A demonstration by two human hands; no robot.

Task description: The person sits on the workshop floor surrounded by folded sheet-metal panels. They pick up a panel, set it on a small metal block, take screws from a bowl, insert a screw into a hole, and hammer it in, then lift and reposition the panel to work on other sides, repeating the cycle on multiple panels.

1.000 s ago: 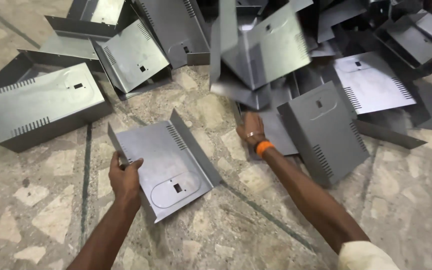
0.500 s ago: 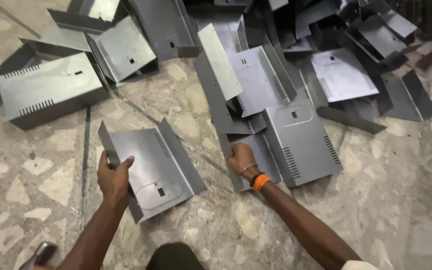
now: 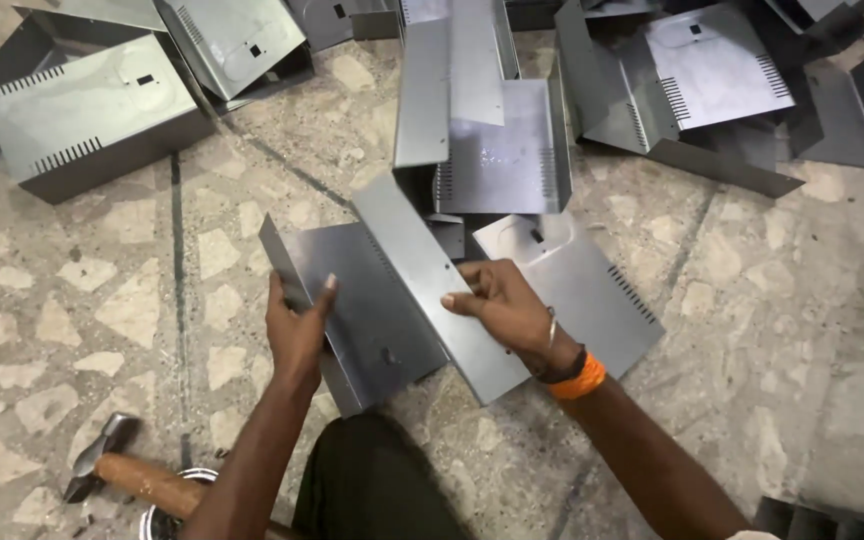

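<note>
Nearest the person, just below the bent sheet-metal cover [image 3: 377, 305] they hold, a hammer [image 3: 122, 472] with a wooden handle lies on the floor beside the rim of a small round tin [image 3: 174, 510], only partly in view.

The cover itself is a grey U-shaped panel with two upturned flanges, lifted off the floor and tilted. The left hand [image 3: 297, 335] is closed on its near-left flange, thumb on the inner face. The right hand [image 3: 507, 310], with an orange band at the wrist, pinches the edge of the right flange with curled fingers.

Both grips sit on thin cut edges, so a slip along the metal could nick a finger. Held only by its flanges, the panel could also twist, drop, and strike the flat slotted cover [image 3: 592, 290] lying just behind its right side, or the knee below.

Beyond the held cover, more grey covers [image 3: 482, 130] stand and lean in a loose pile, with a boxy one [image 3: 82, 115] far to the left; the leaning pieces look as if they could slide, though how they rest is hard to tell.

The floor [image 3: 102, 290] is worn terrazzo with dark joint lines, dusty and hard.
</note>
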